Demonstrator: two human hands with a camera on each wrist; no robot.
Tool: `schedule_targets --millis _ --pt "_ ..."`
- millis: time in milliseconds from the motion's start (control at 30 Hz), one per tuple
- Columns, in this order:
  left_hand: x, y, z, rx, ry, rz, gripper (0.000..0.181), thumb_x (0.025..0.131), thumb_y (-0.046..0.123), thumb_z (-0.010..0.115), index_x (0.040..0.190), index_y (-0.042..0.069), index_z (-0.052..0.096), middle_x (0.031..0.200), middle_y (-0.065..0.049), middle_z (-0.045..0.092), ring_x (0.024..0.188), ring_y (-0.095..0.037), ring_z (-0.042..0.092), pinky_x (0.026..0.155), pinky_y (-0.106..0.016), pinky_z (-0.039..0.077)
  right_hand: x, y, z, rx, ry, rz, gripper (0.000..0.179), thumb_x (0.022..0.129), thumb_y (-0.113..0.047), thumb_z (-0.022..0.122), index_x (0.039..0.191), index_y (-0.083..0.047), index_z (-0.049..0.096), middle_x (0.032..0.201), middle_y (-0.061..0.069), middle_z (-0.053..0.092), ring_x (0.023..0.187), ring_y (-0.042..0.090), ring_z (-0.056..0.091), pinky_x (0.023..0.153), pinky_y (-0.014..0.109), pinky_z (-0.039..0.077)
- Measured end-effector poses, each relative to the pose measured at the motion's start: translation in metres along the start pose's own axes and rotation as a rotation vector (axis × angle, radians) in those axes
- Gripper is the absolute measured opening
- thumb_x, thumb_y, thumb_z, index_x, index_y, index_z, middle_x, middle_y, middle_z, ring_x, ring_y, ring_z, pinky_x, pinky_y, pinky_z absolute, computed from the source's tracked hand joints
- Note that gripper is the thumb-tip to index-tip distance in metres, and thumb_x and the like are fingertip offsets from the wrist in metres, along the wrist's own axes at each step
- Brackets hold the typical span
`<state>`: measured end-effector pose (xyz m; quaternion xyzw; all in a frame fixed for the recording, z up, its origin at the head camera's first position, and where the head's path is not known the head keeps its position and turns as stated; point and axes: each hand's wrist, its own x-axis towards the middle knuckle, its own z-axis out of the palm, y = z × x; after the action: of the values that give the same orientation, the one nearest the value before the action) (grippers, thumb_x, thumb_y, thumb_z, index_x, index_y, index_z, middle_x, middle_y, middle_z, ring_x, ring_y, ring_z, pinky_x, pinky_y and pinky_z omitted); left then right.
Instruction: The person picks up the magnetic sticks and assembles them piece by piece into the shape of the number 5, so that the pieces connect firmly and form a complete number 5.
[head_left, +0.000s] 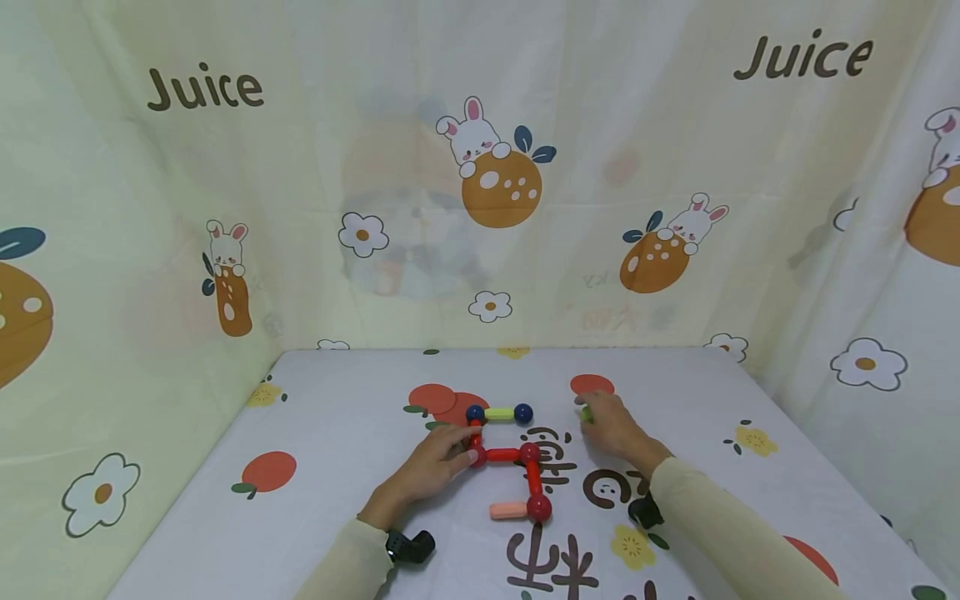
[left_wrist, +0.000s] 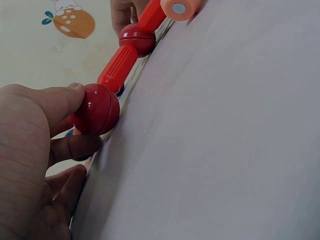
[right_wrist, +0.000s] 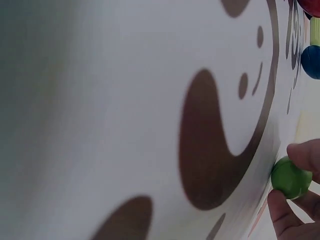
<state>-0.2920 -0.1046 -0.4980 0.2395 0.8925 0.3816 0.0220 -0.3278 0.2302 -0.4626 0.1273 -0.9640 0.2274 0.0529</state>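
A chain of magnetic rods and balls lies on the table in a stepped shape. My left hand (head_left: 435, 458) pinches its left red ball (left_wrist: 97, 110) between thumb and fingers. From that ball, one red rod (head_left: 503, 455) runs right to a second red ball (head_left: 529, 452); another leads to a dark blue ball (head_left: 476, 413). A yellow-green rod (head_left: 498, 414) joins this to a second blue ball (head_left: 523, 413). Nearest me, a third red ball (head_left: 538, 508) bears a pink rod (head_left: 508, 510). To the chain's right, my right hand (head_left: 611, 425) pinches a green ball (right_wrist: 291, 178) at the table surface.
The white tablecloth (head_left: 360, 392) is printed with fruit, flowers and dark characters. A pale curtain (head_left: 300, 167) with rabbits and oranges hangs behind and at both sides. Each wrist wears a black strap-on device (head_left: 411, 547).
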Motion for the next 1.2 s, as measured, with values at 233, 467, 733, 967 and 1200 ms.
schedule_targets --millis 233,467,733,967,1200 --pt "0.001 -0.002 -0.001 0.009 -0.003 0.015 0.05 0.103 0.036 0.059 0.15 0.02 0.052 0.137 0.0 0.057 0.128 -0.021 0.049 0.108 -0.048 0.045 0.002 0.003 -0.001 -0.019 0.0 -0.007 0.033 0.089 0.001 0.063 0.122 0.009 0.063 0.12 0.025 0.063 0.106 0.035 0.056 0.099 0.056 0.047" --pt "0.002 -0.004 0.001 0.001 -0.005 0.013 0.051 0.102 0.037 0.059 0.15 0.02 0.052 0.136 0.0 0.057 0.127 -0.021 0.049 0.107 -0.049 0.046 0.002 0.003 -0.001 -0.034 -0.005 0.015 0.035 0.089 -0.001 0.065 0.123 0.009 0.064 0.12 0.024 0.064 0.103 0.033 0.057 0.098 0.054 0.048" --pt "0.002 -0.005 0.001 0.002 -0.006 0.013 0.051 0.102 0.038 0.06 0.15 0.021 0.052 0.134 0.001 0.057 0.126 -0.02 0.049 0.105 -0.048 0.048 0.001 0.004 -0.005 -0.01 0.007 0.021 0.037 0.089 -0.002 0.066 0.125 0.009 0.063 0.123 0.024 0.063 0.102 0.033 0.055 0.095 0.053 0.048" --pt "0.002 -0.005 0.002 0.002 -0.004 0.007 0.051 0.102 0.038 0.059 0.15 0.022 0.052 0.134 0.002 0.057 0.124 -0.019 0.049 0.105 -0.047 0.048 0.002 0.002 -0.008 0.054 0.054 0.036 0.034 0.089 -0.005 0.072 0.12 0.007 0.065 0.113 0.019 0.066 0.097 0.029 0.057 0.088 0.049 0.052" --pt "0.001 -0.004 0.001 0.0 -0.006 0.005 0.051 0.102 0.038 0.06 0.15 0.021 0.052 0.134 0.002 0.057 0.125 -0.019 0.049 0.106 -0.047 0.047 0.001 -0.005 -0.011 0.141 0.11 0.039 0.034 0.088 -0.006 0.074 0.118 0.007 0.067 0.106 0.016 0.068 0.092 0.028 0.059 0.084 0.047 0.053"
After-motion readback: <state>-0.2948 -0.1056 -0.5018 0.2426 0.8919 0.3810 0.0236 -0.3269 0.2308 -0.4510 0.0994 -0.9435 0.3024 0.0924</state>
